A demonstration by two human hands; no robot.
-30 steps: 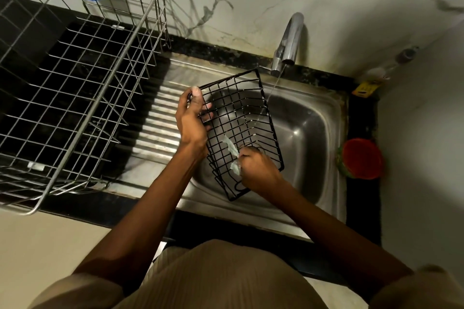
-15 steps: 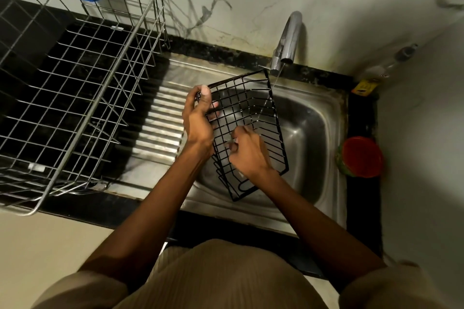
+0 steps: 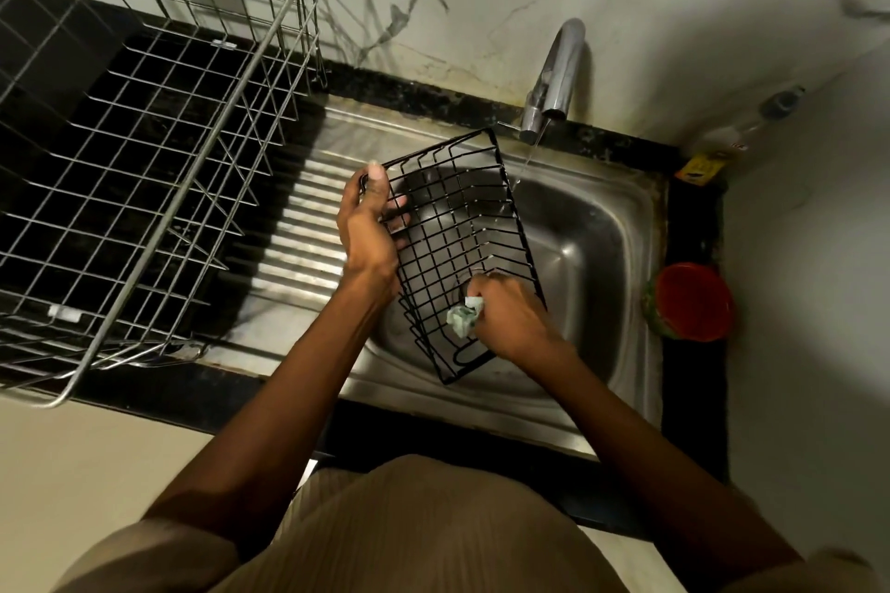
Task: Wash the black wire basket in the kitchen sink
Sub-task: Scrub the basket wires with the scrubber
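Your right hand point(image 3: 510, 323) clenched a pale green scrubber point(image 3: 463, 316) against the near end of the black wire basket point(image 3: 457, 246). Your left hand point(image 3: 368, 226) grasped the basket's left rim, holding it tilted over the sink point(image 3: 592, 246). Beyond, the tap point(image 3: 554, 77) ran a thin stream past the basket's far corner.

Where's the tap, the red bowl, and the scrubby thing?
tap point(image 3: 558, 72), head view, on its shiny curved spout.
red bowl point(image 3: 693, 301), head view, on the middle of its red inside.
scrubby thing point(image 3: 461, 319), head view, on the pale green wad poking out of the right hand point(image 3: 510, 323).
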